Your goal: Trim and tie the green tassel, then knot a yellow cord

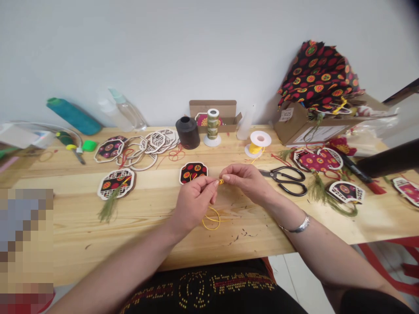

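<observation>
My left hand (194, 201) and my right hand (246, 179) meet above the middle of the wooden table (81, 235). Both pinch a thin yellow cord (211, 220) at a small knot between the fingertips. The cord loops down onto the table below my left hand. A black floral fabric piece (193, 171) lies just behind my hands. A silver bracelet (299, 226) circles my right wrist.
Black scissors (288, 179) lie right of my hands, a yellow cord spool (258, 144) behind them. Wooden lattice ornaments (116, 182) and frames (147, 146) lie at the left. A black spool (187, 132), a green-gold spool (212, 126) and cardboard boxes (310, 126) with patterned fabric stand at the back.
</observation>
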`<move>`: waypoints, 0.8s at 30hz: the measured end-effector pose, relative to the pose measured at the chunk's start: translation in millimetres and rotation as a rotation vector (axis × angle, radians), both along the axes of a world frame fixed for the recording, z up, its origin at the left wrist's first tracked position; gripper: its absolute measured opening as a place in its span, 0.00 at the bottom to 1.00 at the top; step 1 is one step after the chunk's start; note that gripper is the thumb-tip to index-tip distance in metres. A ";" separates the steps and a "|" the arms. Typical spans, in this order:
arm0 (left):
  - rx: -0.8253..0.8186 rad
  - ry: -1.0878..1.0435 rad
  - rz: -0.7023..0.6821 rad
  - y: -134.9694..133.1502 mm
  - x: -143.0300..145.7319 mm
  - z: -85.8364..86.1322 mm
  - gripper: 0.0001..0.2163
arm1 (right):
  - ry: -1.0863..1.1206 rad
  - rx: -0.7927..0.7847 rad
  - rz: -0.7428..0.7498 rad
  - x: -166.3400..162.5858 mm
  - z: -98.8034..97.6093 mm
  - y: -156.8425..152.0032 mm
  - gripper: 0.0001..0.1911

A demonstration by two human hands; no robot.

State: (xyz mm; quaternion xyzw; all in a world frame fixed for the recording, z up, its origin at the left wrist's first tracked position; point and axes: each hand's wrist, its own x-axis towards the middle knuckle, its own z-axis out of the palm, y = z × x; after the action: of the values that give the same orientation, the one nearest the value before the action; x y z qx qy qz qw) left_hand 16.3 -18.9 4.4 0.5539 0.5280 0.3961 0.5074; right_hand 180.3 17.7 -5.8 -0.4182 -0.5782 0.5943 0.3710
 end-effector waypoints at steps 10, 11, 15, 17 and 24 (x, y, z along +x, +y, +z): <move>-0.028 -0.072 0.015 -1.5 1.4 -4.0 0.07 | -0.087 0.087 -0.041 0.5 1.0 1.0 0.12; -0.041 -0.088 0.024 -1.6 1.4 -5.2 0.07 | -0.095 0.101 -0.050 0.4 1.3 1.0 0.11; -0.066 -0.108 0.035 -1.7 0.7 -7.9 0.08 | -0.143 0.165 -0.068 0.1 1.3 0.6 0.10; -0.070 -0.098 0.020 -1.2 0.0 -6.8 0.08 | -0.171 0.211 -0.081 0.2 0.7 0.6 0.10; -0.104 -0.102 0.040 0.6 -1.9 -6.8 0.09 | -0.182 0.210 -0.108 1.1 0.2 2.5 0.12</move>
State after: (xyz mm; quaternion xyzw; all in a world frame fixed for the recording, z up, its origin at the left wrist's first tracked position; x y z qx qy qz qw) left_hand 14.4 -18.3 -2.3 0.4952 0.5324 0.4061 0.5535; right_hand 181.3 20.2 -5.6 -0.4599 -0.6451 0.4692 0.3901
